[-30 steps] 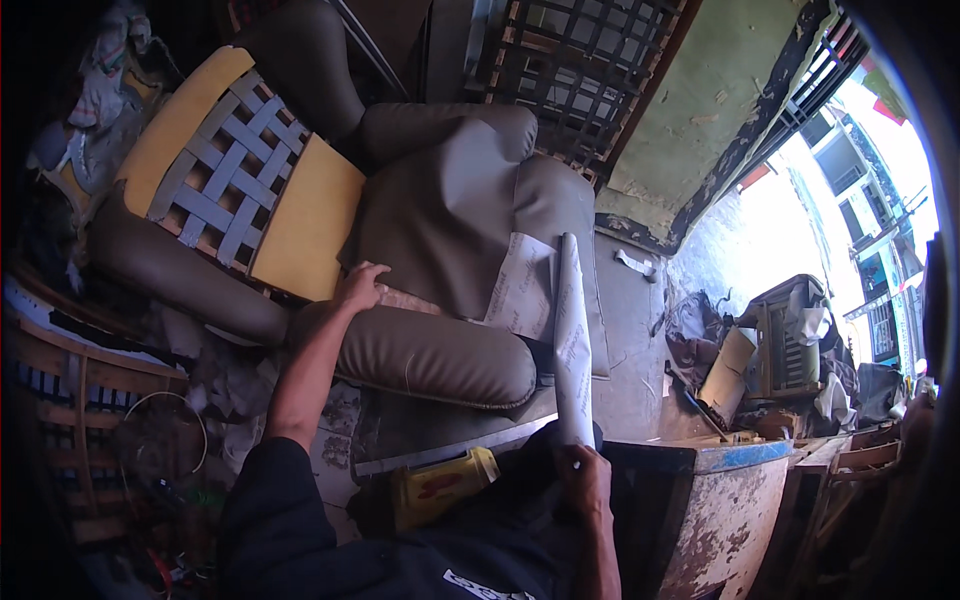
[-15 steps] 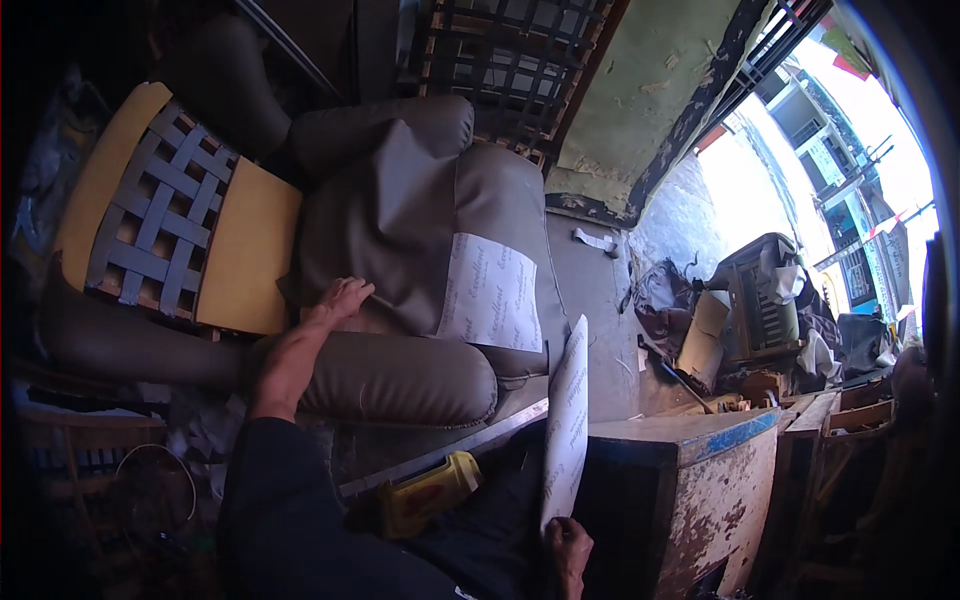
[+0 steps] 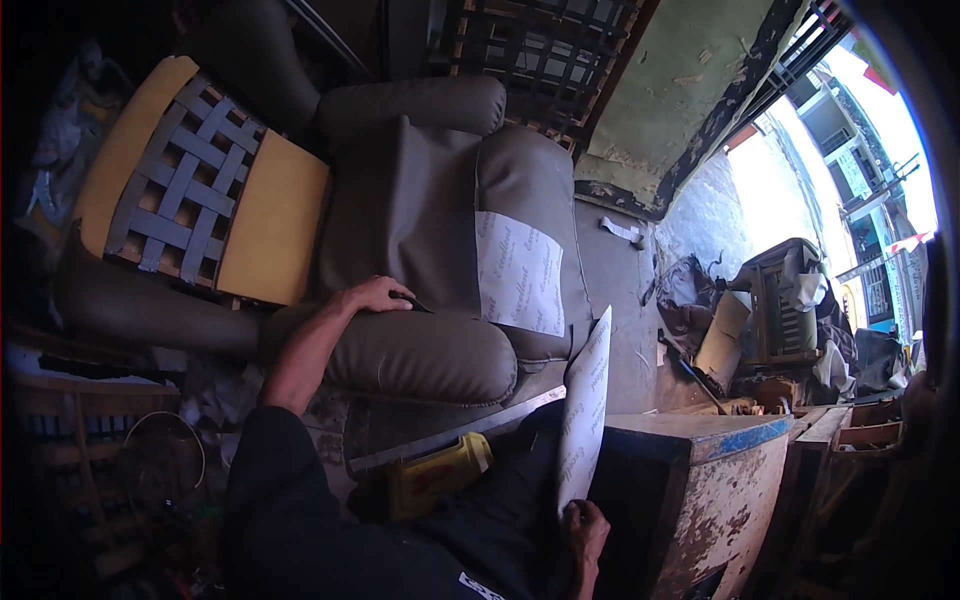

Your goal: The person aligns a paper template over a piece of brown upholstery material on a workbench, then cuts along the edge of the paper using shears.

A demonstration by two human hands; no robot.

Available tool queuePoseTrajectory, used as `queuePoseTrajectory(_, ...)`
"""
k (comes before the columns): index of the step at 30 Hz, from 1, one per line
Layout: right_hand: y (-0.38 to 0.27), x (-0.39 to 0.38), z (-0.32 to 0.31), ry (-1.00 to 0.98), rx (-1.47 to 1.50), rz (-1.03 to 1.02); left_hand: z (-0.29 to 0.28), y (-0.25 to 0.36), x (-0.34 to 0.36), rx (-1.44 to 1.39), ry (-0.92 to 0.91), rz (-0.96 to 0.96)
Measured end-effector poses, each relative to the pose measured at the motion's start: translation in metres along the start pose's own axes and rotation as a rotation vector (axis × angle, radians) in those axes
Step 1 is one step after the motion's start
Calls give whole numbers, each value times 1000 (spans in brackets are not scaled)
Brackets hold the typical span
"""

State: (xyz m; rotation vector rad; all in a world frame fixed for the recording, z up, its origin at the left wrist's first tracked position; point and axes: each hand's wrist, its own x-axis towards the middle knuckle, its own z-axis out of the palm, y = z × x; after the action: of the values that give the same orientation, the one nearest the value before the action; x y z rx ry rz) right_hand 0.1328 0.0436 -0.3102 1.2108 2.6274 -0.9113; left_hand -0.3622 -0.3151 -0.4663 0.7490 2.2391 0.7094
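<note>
A brown leatherette armchair lies before me, its loose cover (image 3: 430, 190) draped over the seat between two padded armrests. My left hand (image 3: 378, 295) is closed at the cover's edge, beside the near armrest (image 3: 420, 357); the fingertips are partly hidden. A white printed backing patch (image 3: 520, 272) lies on the front of the seat. Low on the right, my right hand (image 3: 587, 533) pinches the bottom end of a white printed sheet (image 3: 585, 410), curled lengthwise and standing upright.
Grey webbing (image 3: 185, 180) and yellow foam (image 3: 275, 220) show on the chair's back frame. A yellow container (image 3: 440, 475) sits by my leg. At right stands a worn cabinet (image 3: 715, 500). Farther off are a wooden chair frame (image 3: 780, 310) and a peeling green panel (image 3: 670, 95).
My left hand has moved right along the near armrest, and the cover lies smoother there. The right hand still holds the sheet. The whole view has shifted slightly.
</note>
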Motion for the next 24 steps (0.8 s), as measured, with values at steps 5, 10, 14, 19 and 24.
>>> queuePoseTrajectory(5,-5,-6,12,-13,-24,-26,25,21,13,-47,-15,-61)
queuePoseTrajectory(10,11,-19,22,200,-33,-25,31,34,20,-99,74,-192)
queuePoseTrajectory(14,12,-28,8,200,20,279,36,54,28,-21,129,-213)
queuePoseTrajectory(19,-9,-40,-19,-142,94,414,68,135,56,45,448,101)
queuePoseTrajectory(24,9,-46,-10,-123,84,342,81,167,106,517,389,9)
